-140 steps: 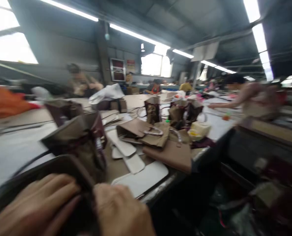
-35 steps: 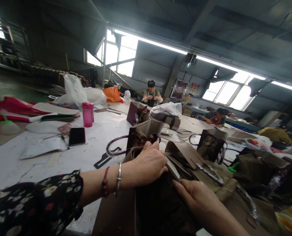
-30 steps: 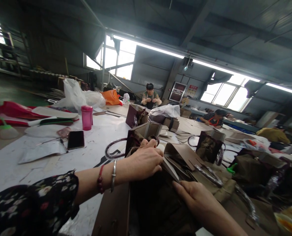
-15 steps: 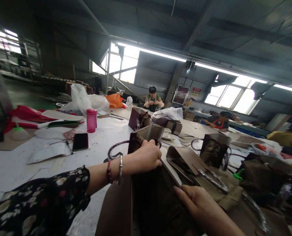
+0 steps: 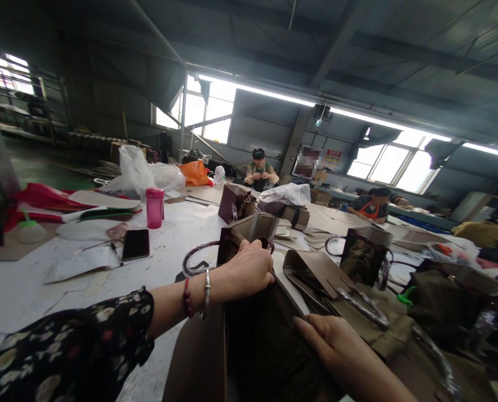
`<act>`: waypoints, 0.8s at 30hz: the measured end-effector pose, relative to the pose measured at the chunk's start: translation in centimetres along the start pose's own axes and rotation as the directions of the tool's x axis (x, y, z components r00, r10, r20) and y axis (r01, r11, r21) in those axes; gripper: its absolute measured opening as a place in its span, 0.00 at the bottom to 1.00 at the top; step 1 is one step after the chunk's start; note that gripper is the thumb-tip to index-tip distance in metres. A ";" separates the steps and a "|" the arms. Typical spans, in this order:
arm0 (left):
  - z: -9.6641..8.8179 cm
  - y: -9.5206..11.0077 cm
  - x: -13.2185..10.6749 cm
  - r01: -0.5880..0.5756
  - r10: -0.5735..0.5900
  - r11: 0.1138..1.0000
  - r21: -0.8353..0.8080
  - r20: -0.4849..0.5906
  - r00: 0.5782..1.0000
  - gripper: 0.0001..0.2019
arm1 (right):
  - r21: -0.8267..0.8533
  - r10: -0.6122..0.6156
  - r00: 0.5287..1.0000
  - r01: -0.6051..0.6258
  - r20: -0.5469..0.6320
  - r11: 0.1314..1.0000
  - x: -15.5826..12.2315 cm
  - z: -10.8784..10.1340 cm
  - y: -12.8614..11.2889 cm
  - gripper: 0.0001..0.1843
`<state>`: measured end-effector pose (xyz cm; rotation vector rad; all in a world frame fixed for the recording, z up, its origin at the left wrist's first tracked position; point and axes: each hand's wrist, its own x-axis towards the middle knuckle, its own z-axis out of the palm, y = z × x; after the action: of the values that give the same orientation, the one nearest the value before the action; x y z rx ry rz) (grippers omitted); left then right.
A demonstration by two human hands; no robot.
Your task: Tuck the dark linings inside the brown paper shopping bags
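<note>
A dark brown handbag [image 5: 269,340] with a dark lining stands in front of me, its top open. My left hand [image 5: 249,268] is closed on the bag's far upper edge, knuckles up, with a silver bangle and a red bead bracelet on the wrist. Lower and to the right, my right hand [image 5: 330,338] pinches the bag's right rim, the thumb lying on top of the edge. The fingers beneath are hidden. Beyond my left hand stands another bag [image 5: 249,226] with a plastic-wrapped handle [image 5: 196,257].
More bags [image 5: 364,251] with wrapped handles crowd the right side. To the left lie a phone [image 5: 135,244], a notebook [image 5: 81,262] and a pink cup [image 5: 154,207] on the white table [image 5: 182,223]. Co-workers [image 5: 261,170] sit farther back.
Both hands keep their holds on the bag's edge and have barely moved. The whole view has shifted very slightly.
</note>
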<state>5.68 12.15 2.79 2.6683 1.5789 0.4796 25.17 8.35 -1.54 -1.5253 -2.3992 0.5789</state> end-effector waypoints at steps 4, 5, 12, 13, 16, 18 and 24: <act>0.1 0.3 -0.2 0.002 -0.002 1.000 0.010 -0.038 0.999 0.08 | 0.127 -0.076 0.994 0.085 -0.075 0.988 -0.2 -0.3 -0.9 0.15; 0.1 0.4 -0.3 0.000 0.001 1.000 0.016 -0.051 0.999 0.08 | 0.168 -0.112 0.989 0.127 -0.098 0.977 -0.3 -0.5 -1.2 0.13; -0.1 0.4 -0.9 0.036 -0.034 0.999 0.036 -0.048 0.998 0.10 | 0.081 0.007 0.990 0.004 -0.140 0.997 0.3 -0.8 -2.3 0.10; -0.1 0.3 -0.9 0.036 -0.034 0.998 0.051 -0.049 0.998 0.11 | 0.048 0.020 0.989 -0.013 -0.144 0.999 0.6 -0.8 -2.5 0.10; 0.1 0.2 -1.1 0.039 -0.034 0.996 0.080 -0.064 0.997 0.11 | -0.010 0.029 0.983 -0.032 -0.184 0.999 1.4 -0.8 -3.2 0.15; 0.2 0.2 -1.2 0.043 -0.036 0.996 0.084 -0.079 0.996 0.11 | -0.033 0.010 0.979 -0.017 -0.205 0.999 2.2 -0.7 -3.6 0.17; 0.2 0.3 -1.7 -0.031 0.038 0.994 0.102 -0.065 0.997 0.10 | -0.056 -0.068 0.984 0.059 -0.167 0.997 4.1 -0.1 -3.6 0.12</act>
<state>5.25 10.53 2.26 2.7866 1.6190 0.5082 20.58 10.76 0.12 -1.4495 -2.3401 0.3620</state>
